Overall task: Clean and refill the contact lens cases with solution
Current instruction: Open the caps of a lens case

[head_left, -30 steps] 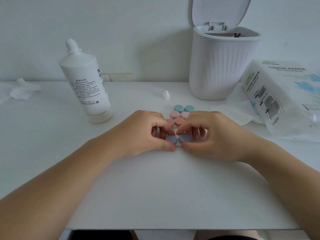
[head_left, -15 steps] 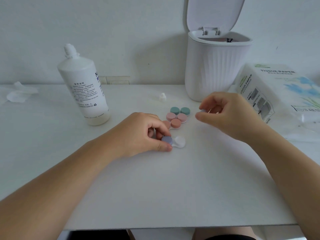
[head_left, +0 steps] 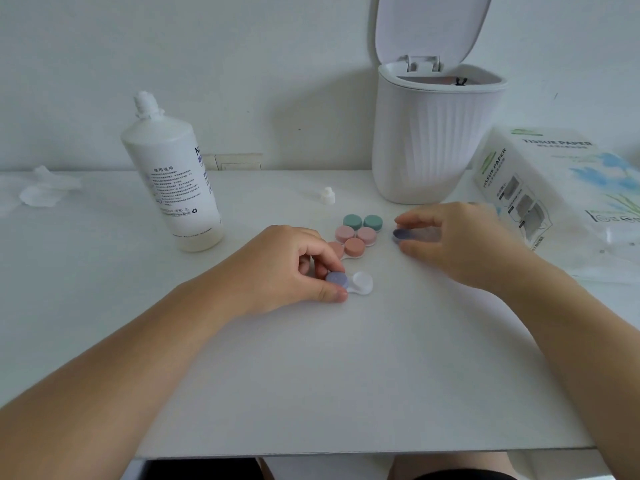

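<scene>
Left hand (head_left: 294, 268) pinches the purple cap (head_left: 336, 280) on the lens case (head_left: 360, 283), whose right well stands uncovered near the table's (head_left: 311, 375) centre. Right hand (head_left: 460, 244) grasps the removed purple lid (head_left: 401, 235) between thumb and fingers, low over the table beside the other cases (head_left: 358, 233).

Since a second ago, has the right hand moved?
Yes. The right hand, holding a purple cap, went right and away from the purple case, toward the bin.
</scene>
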`<state>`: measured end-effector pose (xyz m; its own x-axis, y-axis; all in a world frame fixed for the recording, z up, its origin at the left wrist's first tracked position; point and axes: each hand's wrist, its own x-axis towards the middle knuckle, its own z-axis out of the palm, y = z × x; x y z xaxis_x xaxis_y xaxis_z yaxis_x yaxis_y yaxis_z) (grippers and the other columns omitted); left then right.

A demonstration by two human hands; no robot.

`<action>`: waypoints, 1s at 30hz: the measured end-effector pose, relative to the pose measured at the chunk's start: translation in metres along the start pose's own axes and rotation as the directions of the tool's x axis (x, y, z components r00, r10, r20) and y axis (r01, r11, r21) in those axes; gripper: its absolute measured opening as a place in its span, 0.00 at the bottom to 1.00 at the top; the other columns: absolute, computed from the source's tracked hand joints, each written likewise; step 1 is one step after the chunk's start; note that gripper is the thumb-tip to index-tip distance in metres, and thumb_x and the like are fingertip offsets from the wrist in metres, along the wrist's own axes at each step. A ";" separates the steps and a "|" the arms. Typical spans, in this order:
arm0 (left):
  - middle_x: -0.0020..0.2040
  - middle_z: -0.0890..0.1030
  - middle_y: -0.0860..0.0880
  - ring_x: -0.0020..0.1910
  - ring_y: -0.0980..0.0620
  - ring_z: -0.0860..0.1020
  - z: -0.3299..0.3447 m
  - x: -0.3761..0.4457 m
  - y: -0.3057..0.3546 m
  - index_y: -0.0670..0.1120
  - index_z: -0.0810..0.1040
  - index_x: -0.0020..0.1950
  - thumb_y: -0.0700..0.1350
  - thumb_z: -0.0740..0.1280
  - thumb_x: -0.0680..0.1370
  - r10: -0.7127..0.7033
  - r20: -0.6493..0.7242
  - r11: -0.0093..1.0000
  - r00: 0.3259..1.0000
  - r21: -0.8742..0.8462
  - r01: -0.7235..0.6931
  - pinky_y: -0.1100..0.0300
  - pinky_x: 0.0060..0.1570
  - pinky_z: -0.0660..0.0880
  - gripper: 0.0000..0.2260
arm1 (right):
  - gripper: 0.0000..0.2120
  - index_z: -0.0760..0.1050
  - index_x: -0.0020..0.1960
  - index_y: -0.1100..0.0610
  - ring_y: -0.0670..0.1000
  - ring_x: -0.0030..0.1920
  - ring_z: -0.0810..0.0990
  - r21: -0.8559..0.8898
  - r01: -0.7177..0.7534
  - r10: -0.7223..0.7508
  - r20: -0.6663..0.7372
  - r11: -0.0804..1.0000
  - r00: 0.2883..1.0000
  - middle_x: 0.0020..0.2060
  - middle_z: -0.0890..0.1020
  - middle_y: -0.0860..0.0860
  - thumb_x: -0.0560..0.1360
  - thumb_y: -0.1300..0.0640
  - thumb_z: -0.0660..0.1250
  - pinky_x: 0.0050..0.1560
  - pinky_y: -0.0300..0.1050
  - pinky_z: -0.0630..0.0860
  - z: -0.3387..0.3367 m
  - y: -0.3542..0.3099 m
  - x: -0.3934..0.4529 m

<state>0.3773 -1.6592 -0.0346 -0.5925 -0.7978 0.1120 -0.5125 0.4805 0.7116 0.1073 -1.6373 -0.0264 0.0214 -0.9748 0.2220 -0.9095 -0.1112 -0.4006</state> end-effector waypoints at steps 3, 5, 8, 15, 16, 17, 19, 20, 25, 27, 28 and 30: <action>0.37 0.77 0.63 0.32 0.60 0.71 0.000 0.000 0.001 0.56 0.85 0.44 0.50 0.82 0.67 -0.005 -0.008 1.000 1.000 0.013 0.005 0.68 0.36 0.68 0.10 | 0.12 0.82 0.58 0.43 0.41 0.39 0.73 0.020 0.044 -0.043 -0.059 0.999 0.997 0.35 0.76 0.32 0.75 0.47 0.73 0.38 0.24 0.65 -0.001 -0.005 -0.002; 0.37 0.77 0.63 0.32 0.59 0.71 0.000 -0.001 0.002 0.56 0.85 0.44 0.50 0.82 0.67 -0.010 -0.008 1.000 1.000 0.013 0.010 0.68 0.36 0.68 0.10 | 0.06 0.84 0.52 0.46 0.40 0.40 0.74 0.098 0.152 -0.140 -0.120 0.983 0.983 0.35 0.78 0.37 0.74 0.51 0.75 0.39 0.24 0.67 -0.005 -0.011 -0.005; 0.37 0.77 0.63 0.32 0.60 0.71 0.000 0.000 0.002 0.56 0.85 0.44 0.50 0.82 0.67 -0.013 -0.008 1.000 1.000 0.027 0.014 0.68 0.36 0.68 0.10 | 0.05 0.83 0.45 0.42 0.43 0.32 0.72 0.333 0.249 -0.268 0.013 0.909 0.963 0.32 0.79 0.44 0.71 0.49 0.76 0.36 0.29 0.68 -0.008 -0.024 -0.015; 0.38 0.78 0.62 0.32 0.60 0.71 0.000 0.000 0.003 0.56 0.86 0.46 0.50 0.82 0.67 -0.015 0.005 1.000 1.000 0.023 0.015 0.66 0.37 0.69 0.11 | 0.13 0.81 0.51 0.40 0.43 0.30 0.72 0.326 0.215 -0.291 0.203 0.921 0.935 0.32 0.77 0.40 0.68 0.47 0.78 0.35 0.31 0.68 0.004 -0.031 -0.018; 0.38 0.77 0.63 0.32 0.60 0.71 0.000 0.000 0.003 0.56 0.86 0.46 0.50 0.82 0.67 -0.018 0.004 1.000 1.000 0.020 0.018 0.66 0.36 0.69 0.11 | 0.13 0.81 0.52 0.41 0.42 0.30 0.73 0.313 0.215 -0.289 0.214 0.925 0.933 0.31 0.77 0.38 0.68 0.47 0.78 0.35 0.31 0.68 0.006 -0.031 -0.018; 0.38 0.77 0.63 0.32 0.60 0.71 0.000 0.000 0.003 0.56 0.86 0.46 0.50 0.82 0.67 -0.021 0.004 1.000 1.000 0.018 0.021 0.65 0.37 0.69 0.10 | 0.13 0.82 0.52 0.42 0.41 0.30 0.73 0.298 0.216 -0.287 0.221 0.930 0.932 0.31 0.77 0.37 0.68 0.47 0.78 0.35 0.30 0.68 0.007 -0.032 -0.018; 0.37 0.77 0.63 0.32 0.59 0.71 0.000 0.000 0.004 0.56 0.85 0.46 0.51 0.82 0.67 -0.022 0.007 0.999 1.000 0.024 0.022 0.65 0.36 0.69 0.10 | 0.12 0.82 0.51 0.44 0.41 0.31 0.73 0.279 0.213 -0.278 0.217 0.936 0.936 0.31 0.77 0.37 0.68 0.48 0.78 0.35 0.30 0.69 0.010 -0.034 -0.018; 0.37 0.76 0.63 0.32 0.59 0.71 0.000 0.000 0.004 0.56 0.85 0.46 0.51 0.82 0.67 -0.019 0.008 0.999 1.000 0.029 0.018 0.65 0.36 0.68 0.10 | 0.11 0.83 0.50 0.44 0.41 0.30 0.73 0.279 0.212 -0.276 0.212 0.936 0.938 0.31 0.77 0.39 0.68 0.48 0.78 0.34 0.31 0.69 0.010 -0.034 -0.019; 0.40 0.77 0.63 0.32 0.59 0.70 -0.001 -0.002 0.003 0.56 0.85 0.47 0.50 0.82 0.67 -0.011 0.018 0.999 1.000 0.030 0.011 0.68 0.35 0.67 0.11 | 0.07 0.84 0.46 0.47 0.41 0.28 0.71 0.287 0.223 -0.287 0.204 0.932 0.936 0.34 0.78 0.48 0.69 0.51 0.79 0.33 0.32 0.68 0.011 -0.035 -0.018; 0.41 0.77 0.63 0.32 0.59 0.71 -0.001 -0.002 0.003 0.57 0.85 0.51 0.49 0.81 0.69 0.011 0.034 0.999 0.999 0.043 -0.012 0.69 0.36 0.67 0.13 | 0.07 0.84 0.46 0.48 0.41 0.28 0.71 0.298 0.219 -0.287 0.207 0.929 0.935 0.34 0.78 0.49 0.69 0.51 0.78 0.33 0.32 0.68 0.011 -0.035 -0.019; 0.42 0.77 0.62 0.32 0.58 0.71 -0.001 -0.002 0.004 0.57 0.85 0.51 0.48 0.81 0.70 0.024 0.039 0.998 0.999 0.054 -0.026 0.69 0.36 0.67 0.12 | 0.07 0.84 0.46 0.47 0.41 0.28 0.71 0.302 0.215 -0.285 0.210 0.929 0.935 0.33 0.78 0.49 0.69 0.51 0.78 0.32 0.32 0.68 0.011 -0.035 -0.018; 0.42 0.77 0.60 0.33 0.59 0.71 -0.001 -0.002 0.004 0.59 0.85 0.49 0.48 0.80 0.71 0.035 0.037 0.998 0.999 0.055 -0.037 0.69 0.36 0.67 0.10 | 0.07 0.84 0.45 0.47 0.41 0.28 0.70 0.314 0.203 -0.278 0.216 0.928 0.936 0.31 0.77 0.48 0.69 0.51 0.79 0.32 0.33 0.67 0.011 -0.034 -0.018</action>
<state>0.3770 -1.6556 -0.0318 -0.6329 -0.7662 0.1113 -0.5234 0.5293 0.6677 0.1422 -1.6180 -0.0269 0.3625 -0.9233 0.1271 -0.7089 -0.3617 -0.6055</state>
